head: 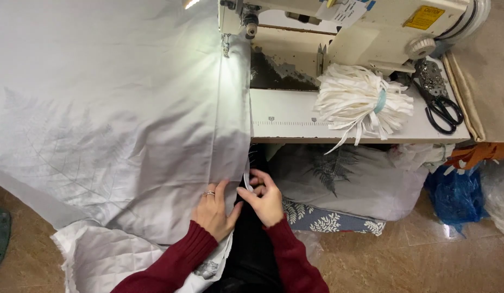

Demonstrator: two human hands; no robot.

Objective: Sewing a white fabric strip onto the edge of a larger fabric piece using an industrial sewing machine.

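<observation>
Grey fabric point(127, 108) lies spread across the left of the worktop point(295, 116) and hangs over its near edge to your lap, where both hands meet it.

Your left hand point(213, 212) lies flat on the fabric just beside its folded right edge. Its fingers point(220, 191) are together and extended, pressing the cloth down; a ring sits on one finger.

Your right hand point(264, 199) is just to the right of the left hand, thumb touching thumb. Its fingers point(258, 178) are curled and pinched on a small white strip point(247, 184) at the fabric's edge. Both sleeves are dark red.

From the hands, a straight folded hem point(218, 116) runs up the fabric to the needle area point(226, 46) of the sewing machine point(366, 27), which stands at the far side of the worktop. A lamp lights the cloth near the needle.

On the worktop to the right of the fabric rests a bundle of white strips point(360, 103), tied with a pale blue band. Black scissors point(443, 111) lie just beside the bundle, near the worktop's right end.

Below the worktop, right of your right hand, lies more grey fabric with a dark fern print point(344, 179), with a blue leaf-patterned piece point(328, 221) beneath it. A blue bag point(455, 195) sits further right on the floor. White quilted fabric point(100, 258) lies under your left forearm.
</observation>
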